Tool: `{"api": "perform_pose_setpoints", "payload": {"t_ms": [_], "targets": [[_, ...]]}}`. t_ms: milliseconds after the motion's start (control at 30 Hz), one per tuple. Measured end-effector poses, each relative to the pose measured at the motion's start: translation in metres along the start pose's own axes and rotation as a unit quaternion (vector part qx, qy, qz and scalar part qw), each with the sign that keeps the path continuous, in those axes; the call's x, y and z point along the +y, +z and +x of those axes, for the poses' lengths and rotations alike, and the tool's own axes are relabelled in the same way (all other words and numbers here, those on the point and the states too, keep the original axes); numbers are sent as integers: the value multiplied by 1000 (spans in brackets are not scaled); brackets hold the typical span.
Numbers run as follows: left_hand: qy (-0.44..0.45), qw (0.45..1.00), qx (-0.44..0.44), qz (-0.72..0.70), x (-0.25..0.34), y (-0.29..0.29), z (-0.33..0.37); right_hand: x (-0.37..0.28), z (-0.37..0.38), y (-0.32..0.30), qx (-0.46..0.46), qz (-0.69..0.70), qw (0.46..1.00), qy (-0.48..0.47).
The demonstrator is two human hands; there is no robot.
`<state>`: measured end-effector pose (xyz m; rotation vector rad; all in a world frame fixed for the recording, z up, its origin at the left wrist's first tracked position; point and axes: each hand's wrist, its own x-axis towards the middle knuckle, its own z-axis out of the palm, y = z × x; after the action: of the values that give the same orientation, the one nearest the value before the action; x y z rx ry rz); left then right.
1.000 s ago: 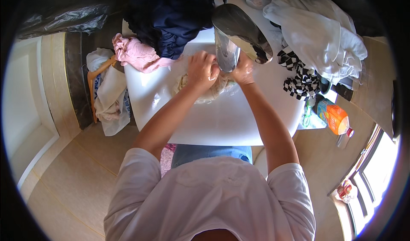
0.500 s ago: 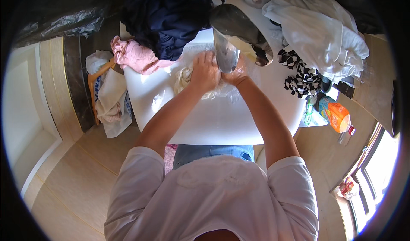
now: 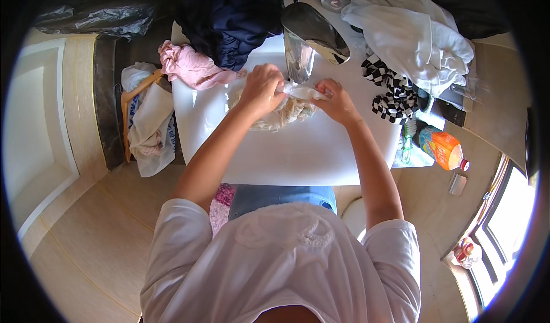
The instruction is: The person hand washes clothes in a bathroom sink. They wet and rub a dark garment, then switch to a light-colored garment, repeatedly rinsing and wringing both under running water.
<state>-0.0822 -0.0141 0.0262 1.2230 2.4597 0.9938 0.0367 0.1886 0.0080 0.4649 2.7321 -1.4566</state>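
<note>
A wet white cloth (image 3: 301, 91) is stretched between my two hands, just below the tap's spout. My left hand (image 3: 264, 88) is closed on its left end, and my right hand (image 3: 338, 101) pinches the right end. Beneath it a crumpled cream cloth (image 3: 281, 115) lies in the white washbasin (image 3: 275, 160). The shiny metal tap (image 3: 299, 59) rises at the back of the basin. Whether the white cloth and the cream one are a single piece I cannot tell.
Dark navy clothing (image 3: 229, 28) and a pink garment (image 3: 192, 65) lie on the basin's left rim. At the right are a white garment (image 3: 407, 39), black-and-white checked fabric (image 3: 394, 102), a green brush (image 3: 408, 142) and an orange bottle (image 3: 444, 147). A wooden hanger (image 3: 127, 117) stands far left.
My hands have come apart from close together under the tap, the right one moving rightward. The white cloth now shows stretched between them. The whole view has shifted slightly.
</note>
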Motion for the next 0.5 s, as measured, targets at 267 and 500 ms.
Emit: {"api": "perform_pose_setpoints", "payload": {"t_ms": [267,500], "targets": [[-62,990,35,-119,46,-42,-20,-56,-26,-55,34,266,958,101],[-2,999,11,-33,40,-88,-30,-120,-35,-100,100,244,965,-3]]}}
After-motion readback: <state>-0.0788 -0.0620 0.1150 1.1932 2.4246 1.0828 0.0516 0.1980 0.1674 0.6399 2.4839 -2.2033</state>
